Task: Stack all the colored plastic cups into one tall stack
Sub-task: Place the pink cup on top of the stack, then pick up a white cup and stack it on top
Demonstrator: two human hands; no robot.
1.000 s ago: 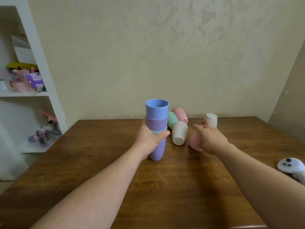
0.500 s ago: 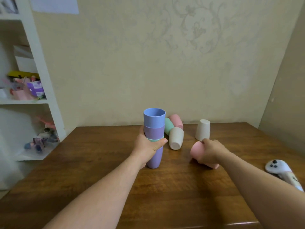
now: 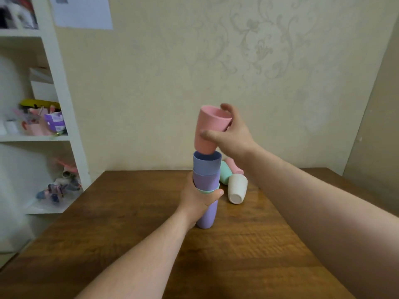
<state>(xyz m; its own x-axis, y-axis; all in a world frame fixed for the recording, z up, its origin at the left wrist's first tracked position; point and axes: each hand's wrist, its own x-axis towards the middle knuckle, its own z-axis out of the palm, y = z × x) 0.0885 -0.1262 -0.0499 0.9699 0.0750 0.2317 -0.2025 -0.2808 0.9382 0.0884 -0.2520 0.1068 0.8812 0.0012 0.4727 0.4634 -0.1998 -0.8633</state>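
The left hand is wrapped around the middle of the stack of cups, which stands upright on the wooden table. The right hand grips a pink cup by its side, mouth up and a little tilted — its bottom is just at the blue rim on top of the stack. Behind the stack three cups lie on their sides close together — a cream cup, a mint cup and another pink one.

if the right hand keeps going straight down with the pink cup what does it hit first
Most likely the blue cup topping the stack: the pink cup in the right hand hangs with its base just over that open rim. Depth is unclear, so it may catch the rim instead of dropping inside.
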